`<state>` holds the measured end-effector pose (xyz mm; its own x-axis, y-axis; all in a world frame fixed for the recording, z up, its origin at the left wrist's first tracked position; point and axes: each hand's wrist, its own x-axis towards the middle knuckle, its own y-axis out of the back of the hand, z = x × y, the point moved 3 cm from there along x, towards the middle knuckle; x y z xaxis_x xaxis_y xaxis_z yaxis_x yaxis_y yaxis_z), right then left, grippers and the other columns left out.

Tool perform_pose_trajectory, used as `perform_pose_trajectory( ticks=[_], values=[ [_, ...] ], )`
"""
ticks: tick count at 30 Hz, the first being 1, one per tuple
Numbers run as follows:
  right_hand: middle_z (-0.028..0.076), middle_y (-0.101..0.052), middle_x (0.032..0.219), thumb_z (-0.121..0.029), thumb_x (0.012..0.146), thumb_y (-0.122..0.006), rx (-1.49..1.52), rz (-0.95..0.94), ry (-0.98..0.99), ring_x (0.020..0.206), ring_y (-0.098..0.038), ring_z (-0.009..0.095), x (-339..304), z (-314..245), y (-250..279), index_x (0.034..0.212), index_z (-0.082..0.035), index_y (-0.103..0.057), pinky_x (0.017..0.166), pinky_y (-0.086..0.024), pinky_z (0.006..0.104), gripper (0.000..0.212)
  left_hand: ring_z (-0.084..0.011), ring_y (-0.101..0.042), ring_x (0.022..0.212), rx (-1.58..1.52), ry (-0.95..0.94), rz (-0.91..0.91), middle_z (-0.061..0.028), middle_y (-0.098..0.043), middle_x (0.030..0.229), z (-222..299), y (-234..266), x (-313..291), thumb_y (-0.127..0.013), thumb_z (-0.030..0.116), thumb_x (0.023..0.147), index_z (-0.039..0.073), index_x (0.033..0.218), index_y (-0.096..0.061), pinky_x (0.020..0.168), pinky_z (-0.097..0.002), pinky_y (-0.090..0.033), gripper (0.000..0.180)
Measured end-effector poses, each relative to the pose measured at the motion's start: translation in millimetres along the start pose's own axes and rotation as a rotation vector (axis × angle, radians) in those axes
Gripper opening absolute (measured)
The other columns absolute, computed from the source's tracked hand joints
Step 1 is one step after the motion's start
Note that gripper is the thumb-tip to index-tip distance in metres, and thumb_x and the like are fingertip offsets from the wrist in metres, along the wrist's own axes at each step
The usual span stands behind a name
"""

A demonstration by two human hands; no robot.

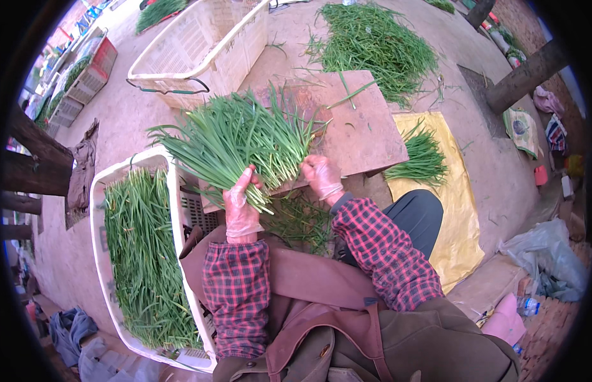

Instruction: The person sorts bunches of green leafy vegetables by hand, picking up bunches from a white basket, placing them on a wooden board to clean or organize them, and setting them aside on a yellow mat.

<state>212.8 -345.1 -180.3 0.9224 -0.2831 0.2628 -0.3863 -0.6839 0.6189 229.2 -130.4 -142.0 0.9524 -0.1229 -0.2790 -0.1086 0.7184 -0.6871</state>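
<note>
My left hand (240,207), in a thin clear plastic glove, is closed round the pale stem ends of a bunch of garlic chives (210,143). Its green leaves fan out up and left. More chives (280,149) lie against it on the low reddish board (366,137). Also gloved, my right hand (322,176) has its fingers curled in a pinch beside the stem ends at the board's near edge. Whatever is between those fingertips is too small to make out. Loose trimmings (302,219) are scattered below the board.
A white crate (98,254) packed with chives stands at my left, and another white crate (210,67) is beyond the board. A large chive heap (375,48) lies on the floor at the far right. A smaller pile (420,159) rests on a yellow sheet (458,223). Wooden posts (525,83) rise at both sides.
</note>
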Motion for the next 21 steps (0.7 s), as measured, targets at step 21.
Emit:
perform_pose_trajectory(
  ticks=[21],
  values=[
    [0.01, -0.061, 0.073, -0.006, 0.083, -0.069, 0.337, -0.226, 0.311, 0.065, -0.062, 0.024, -24.8, -85.4, 41.1, 0.081, 0.0, -0.066, 0.056, -0.048, 0.0347, 0.007, -0.0129, -0.062, 0.075, 0.066, 0.084, 0.032, -0.005, -0.067, 0.095, -9.3, -8.8, -7.7, -0.074, 0.011, 0.087, 0.003, 0.124, -0.059, 0.064, -0.0268, -0.052, 0.041]
  ],
)
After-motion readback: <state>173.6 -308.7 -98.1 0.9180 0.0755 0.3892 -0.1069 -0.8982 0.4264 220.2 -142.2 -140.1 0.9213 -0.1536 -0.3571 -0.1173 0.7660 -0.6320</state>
